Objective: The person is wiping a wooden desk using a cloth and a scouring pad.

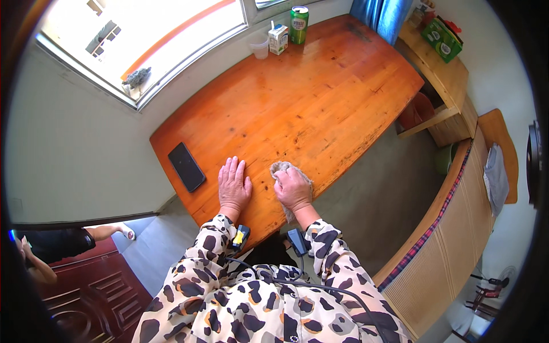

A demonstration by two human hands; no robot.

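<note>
My left hand (pixel 234 184) lies flat on the wooden table (pixel 320 97), its fingers stretched out and holding nothing. To its left rests a black phone (pixel 187 167), a short gap from my fingers. My right hand (pixel 294 190) is closed on a greyish cloth (pixel 280 167), pressed to the tabletop near the right front edge. Part of the cloth is hidden under my palm and fingers. Both sleeves have a spotted pattern, and a small dark device with a cable sits at each wrist.
Along the far window side stand a green can (pixel 298 25), a small drink carton (pixel 278 39) and a clear plastic cup (pixel 259 47). A wooden bench (pixel 437 228) curves along the right. A green box (pixel 442 40) sits on a side cabinet. Another person's leg (pixel 106 231) shows at lower left.
</note>
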